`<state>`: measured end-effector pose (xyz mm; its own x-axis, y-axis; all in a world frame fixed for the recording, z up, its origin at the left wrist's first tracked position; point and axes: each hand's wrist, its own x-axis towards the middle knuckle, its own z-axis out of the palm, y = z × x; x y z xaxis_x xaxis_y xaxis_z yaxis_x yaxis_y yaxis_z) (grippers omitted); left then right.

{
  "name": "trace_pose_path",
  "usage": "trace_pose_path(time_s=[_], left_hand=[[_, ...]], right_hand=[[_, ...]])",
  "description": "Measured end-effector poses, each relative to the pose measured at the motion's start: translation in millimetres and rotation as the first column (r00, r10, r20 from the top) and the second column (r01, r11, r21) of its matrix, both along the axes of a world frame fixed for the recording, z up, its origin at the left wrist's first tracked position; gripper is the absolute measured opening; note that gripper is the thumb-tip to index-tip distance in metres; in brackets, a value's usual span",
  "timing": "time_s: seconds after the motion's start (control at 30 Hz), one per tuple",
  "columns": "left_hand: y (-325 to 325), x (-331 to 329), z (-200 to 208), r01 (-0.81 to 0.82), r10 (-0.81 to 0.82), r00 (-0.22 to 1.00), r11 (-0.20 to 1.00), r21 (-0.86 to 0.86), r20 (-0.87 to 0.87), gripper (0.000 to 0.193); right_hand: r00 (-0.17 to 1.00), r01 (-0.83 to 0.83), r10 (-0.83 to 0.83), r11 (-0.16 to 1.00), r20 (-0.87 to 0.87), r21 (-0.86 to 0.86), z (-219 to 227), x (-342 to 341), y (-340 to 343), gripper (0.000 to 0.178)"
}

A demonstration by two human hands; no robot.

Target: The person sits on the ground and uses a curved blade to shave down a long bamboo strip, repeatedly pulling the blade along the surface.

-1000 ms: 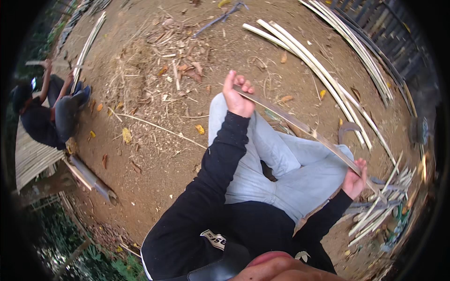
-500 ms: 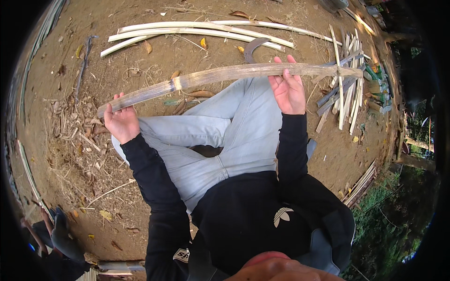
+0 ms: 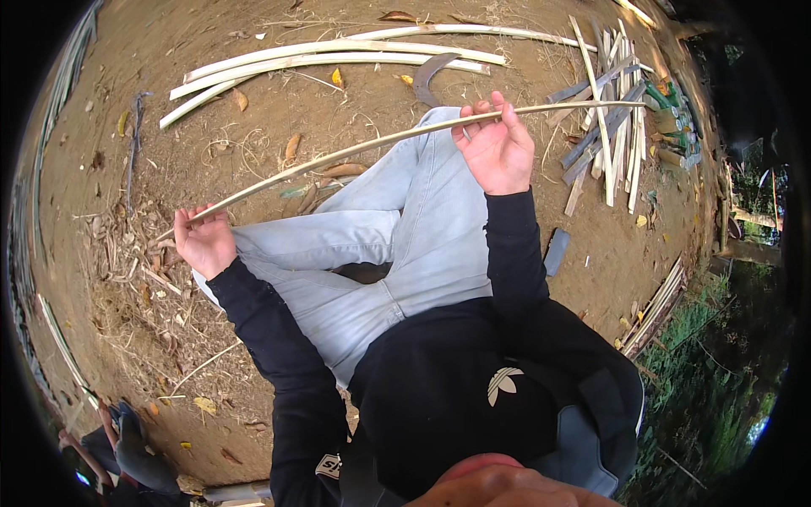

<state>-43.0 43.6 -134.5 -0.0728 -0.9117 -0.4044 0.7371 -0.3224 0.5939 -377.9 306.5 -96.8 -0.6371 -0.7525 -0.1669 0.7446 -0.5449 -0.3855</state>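
Note:
I hold a long split-bamboo strip (image 3: pixel 380 140) across my lap, its thin edge now facing up. My left hand (image 3: pixel 205 242) pinches it near the left end, thumb against fingers. My right hand (image 3: pixel 500 150) grips it right of the middle, palm up. Past my right hand the strip's end reaches over a pile of short slats (image 3: pixel 621 144). Just beyond my knee lies a curved sickle-like blade (image 3: pixel 431 78); its handle end is hidden.
Long pale bamboo strips (image 3: pixel 279 62) lie on the dirt ahead. Green bottles (image 3: pixel 672 122) stand at the right. A dark grey block (image 3: pixel 557 252) rests beside my right forearm. Another person (image 3: pixel 139 448) sits at the lower left. More strips (image 3: pixel 655 308) lie at the right.
The bamboo strip has been turned from its broad face to its narrow edge. My right hand's fingers, open and spread before, have closed around it. Both hands have shifted slightly left.

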Motion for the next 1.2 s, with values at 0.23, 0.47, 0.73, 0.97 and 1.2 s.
trace_pose_path(time_s=[0.23, 0.47, 0.73, 0.97, 1.2], left_hand=[[-6, 5, -14, 0.046, -0.044, 0.99, 0.999, -0.007, 0.131, 0.028], [-14, 11, -27, 0.141, -0.126, 0.987, 0.978, -0.154, 0.103, 0.031], [-20, 16, -31, 0.148, -0.136, 0.981, 0.986, -0.082, 0.141, 0.022], [-1, -13, -18, 0.295, -0.295, 0.878, 0.954, 0.058, 0.377, 0.061], [9, -32, -13, 0.484, -0.414, 0.636, 0.871, 0.081, 0.652, 0.057]], right_hand=[[0.966, 0.028, 0.037, 0.968, -0.254, 0.248, 19, 18, -15, 0.038], [0.957, 0.026, 0.099, 0.907, -0.273, 0.42, 10, 6, -7, 0.031], [0.967, 0.166, -0.081, 0.919, -0.24, 0.358, 6, 11, -14, 0.019], [0.733, 0.555, -0.423, 0.824, -0.533, 0.11, 53, -12, -35, 0.023], [0.38, 0.419, -0.343, 0.892, -0.859, -0.171, 158, -31, -118, 0.026]])
